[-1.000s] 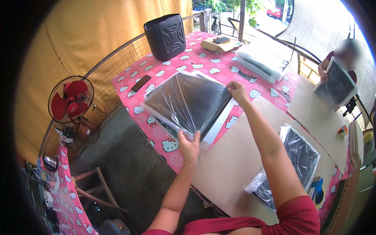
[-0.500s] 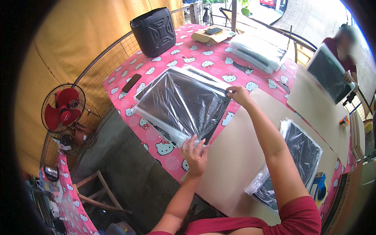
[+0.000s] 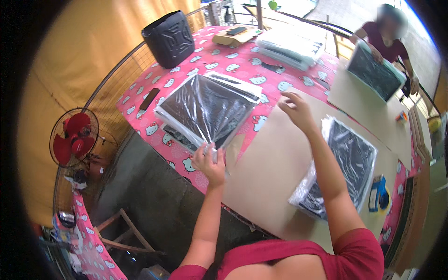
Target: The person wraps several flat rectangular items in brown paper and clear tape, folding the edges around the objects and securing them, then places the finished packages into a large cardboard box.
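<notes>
Dark flat panel in clear, creased film: lies on the pink tablecloth, askew over another dark flat piece that shows beneath its near-left edge. Risk, my judgement: if you pull on the near corner alone, the panel could slide across what lies under it, since nothing visible pins the far side; loose film could also bunch or tear there.

Your left hand is at that near corner, fingers forward and slightly spread, tips touching film. Whether they pinch it, I cannot tell. Your right hand is clear of the panel, above the tan board, fingers loosely bent, thumb apart, nothing visible in it; forearm angled up and leftward.

Farther out: second wrapped panel beneath and beside your right forearm, blue tape dispenser just beyond it.
</notes>
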A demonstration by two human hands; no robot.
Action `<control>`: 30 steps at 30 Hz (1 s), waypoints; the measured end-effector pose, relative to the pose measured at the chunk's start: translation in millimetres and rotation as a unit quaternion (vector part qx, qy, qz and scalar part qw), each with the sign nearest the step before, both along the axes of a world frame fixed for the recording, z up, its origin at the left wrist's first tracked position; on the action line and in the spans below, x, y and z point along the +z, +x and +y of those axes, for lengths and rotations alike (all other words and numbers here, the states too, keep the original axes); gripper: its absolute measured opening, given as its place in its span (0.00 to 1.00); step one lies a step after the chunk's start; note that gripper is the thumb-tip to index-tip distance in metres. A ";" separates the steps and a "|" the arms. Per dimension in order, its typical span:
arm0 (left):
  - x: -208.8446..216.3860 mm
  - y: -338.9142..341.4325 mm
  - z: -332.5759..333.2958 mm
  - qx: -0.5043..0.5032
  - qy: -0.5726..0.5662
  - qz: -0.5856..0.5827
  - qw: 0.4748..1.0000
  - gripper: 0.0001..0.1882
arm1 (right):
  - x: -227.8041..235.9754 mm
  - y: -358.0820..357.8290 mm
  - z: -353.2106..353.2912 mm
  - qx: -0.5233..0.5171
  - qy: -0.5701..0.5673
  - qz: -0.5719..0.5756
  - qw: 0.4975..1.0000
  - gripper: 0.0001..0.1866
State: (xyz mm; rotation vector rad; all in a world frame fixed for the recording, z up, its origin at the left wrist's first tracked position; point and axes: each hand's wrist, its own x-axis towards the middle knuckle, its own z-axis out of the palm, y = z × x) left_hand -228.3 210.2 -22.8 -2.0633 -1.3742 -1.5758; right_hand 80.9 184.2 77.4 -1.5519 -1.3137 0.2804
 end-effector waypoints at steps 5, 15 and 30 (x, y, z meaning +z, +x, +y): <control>26.7 6.5 4.6 0.040 -0.067 0.055 0.995 0.16 | 0.9 97.4 -268.4 -0.277 -0.012 -0.011 0.961 0.17; 27.0 93.9 -98.6 -0.167 -0.321 0.145 0.921 0.18 | -78.6 115.7 -489.6 -0.555 -0.322 -0.166 0.749 0.34; -24.0 44.3 -90.1 0.071 -0.416 0.202 0.884 0.36 | -69.8 118.5 -673.3 -0.653 -0.316 -0.076 0.684 0.28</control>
